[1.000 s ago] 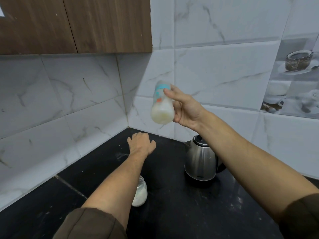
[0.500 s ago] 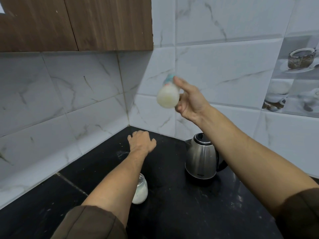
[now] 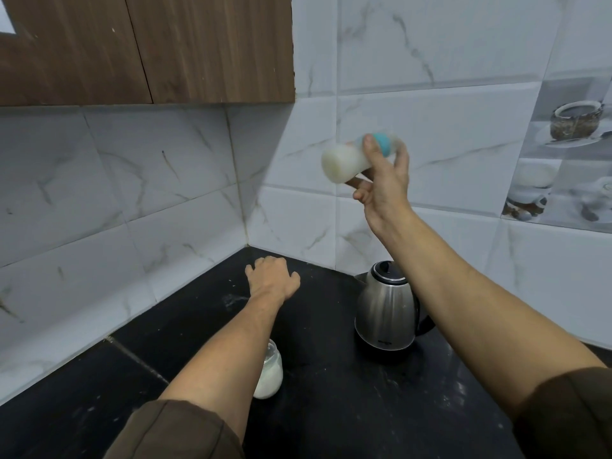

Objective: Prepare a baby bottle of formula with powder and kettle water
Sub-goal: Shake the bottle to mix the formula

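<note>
White-filled baby bottle (image 3: 344, 162) tilted in grip of right hand (image 3: 385, 188); left hand (image 3: 270, 276) slack, empty, on counter (image 3: 331, 412)

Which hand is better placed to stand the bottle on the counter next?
Right. The right hand grips the baby bottle, tilted in the air; the left hand rests on the black counter, holding nothing.

We're counting one baby bottle (image 3: 347, 162), one steel kettle (image 3: 385, 313), one glass jar (image 3: 270, 372) with white powder in it. We're also logging two hands, a left hand (image 3: 270, 276) and a right hand (image 3: 384, 183), plus two brown sleeves (image 3: 175, 432) (image 3: 563, 415). We're seeing two wooden cabinet doors (image 3: 66, 48) (image 3: 215, 44) and one black counter (image 3: 331, 409).
</note>
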The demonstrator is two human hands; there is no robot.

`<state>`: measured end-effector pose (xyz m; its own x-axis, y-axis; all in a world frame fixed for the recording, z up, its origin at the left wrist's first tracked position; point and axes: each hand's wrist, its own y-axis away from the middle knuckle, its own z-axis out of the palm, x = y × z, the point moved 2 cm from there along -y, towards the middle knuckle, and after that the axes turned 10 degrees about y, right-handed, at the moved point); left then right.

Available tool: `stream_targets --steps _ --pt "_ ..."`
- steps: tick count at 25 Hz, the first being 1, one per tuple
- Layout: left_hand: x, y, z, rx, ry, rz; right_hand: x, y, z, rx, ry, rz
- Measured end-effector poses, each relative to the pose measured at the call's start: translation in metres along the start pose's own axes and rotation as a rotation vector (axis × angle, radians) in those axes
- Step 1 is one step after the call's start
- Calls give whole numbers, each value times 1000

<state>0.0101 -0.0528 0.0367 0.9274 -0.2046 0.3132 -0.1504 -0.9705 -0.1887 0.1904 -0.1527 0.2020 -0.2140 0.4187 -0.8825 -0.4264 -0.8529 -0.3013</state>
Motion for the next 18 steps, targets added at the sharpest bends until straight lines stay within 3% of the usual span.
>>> stream_targets --steps 2,5,6,10,12,15,16,18 --pt "0 0 1 -8 0 -4 -1 5 2 -60 123 -86" --pt "3 -2 0 -1 5 13 12 27 9 -400 437 -229" --pt "4 -3 -2 9 6 20 14 29 8 -382 433 -255" --pt "-1 -4 -8 32 11 14 8 11 4 106 121 -173" --pt "-2 -4 -9 21 1 2 7 12 7 -24 212 -147" --pt "1 -6 -8 16 13 10 11 29 16 -478 511 -197" --pt "2 -6 -8 20 12 15 10 29 17 -485 498 -220" --pt "0 -7 -9 27 -2 16 3 20 18 -228 293 -157"
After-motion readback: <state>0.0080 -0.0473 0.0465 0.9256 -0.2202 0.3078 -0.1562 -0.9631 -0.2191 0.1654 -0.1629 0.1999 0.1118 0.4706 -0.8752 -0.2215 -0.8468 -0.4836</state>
